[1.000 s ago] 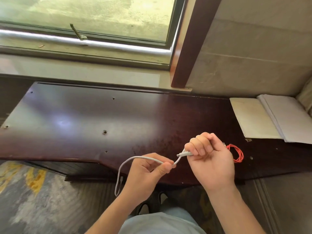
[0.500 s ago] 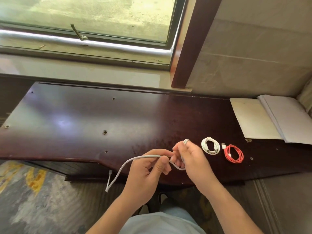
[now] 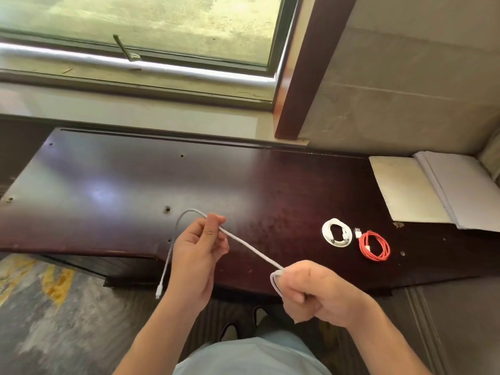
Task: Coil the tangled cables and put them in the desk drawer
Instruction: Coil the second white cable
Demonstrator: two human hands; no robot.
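Head view, and your white cable (image 3: 251, 249) is stretched in the air between your two hands, just above the front edge of the desk (image 3: 113, 185). Your left hand (image 3: 197, 255) pinches it between thumb and forefinger up near the top of an arch; from there the loose end curves over and drops down past the desk edge, its plug (image 3: 158, 293) hanging free over the floor. Your right hand (image 3: 316, 290) is curled tight, fingers pressed together, gripping a small loop of the same cable that pokes out on the thumb side. The run between your hands is taut and slopes down toward the right hand.

Out on the desk to the right, a coiled white cable (image 3: 337, 233) lies flat, and just beside it a coiled red cable (image 3: 374, 246) with its white plug pointing back toward the wall. They're near each other but not touching. Further right, an open notebook (image 3: 433, 190) rests at the desk's far corner. Behind the desk runs the window sill, with the window (image 3: 151, 28) above and a dark wooden frame post (image 3: 300, 77) on its right.
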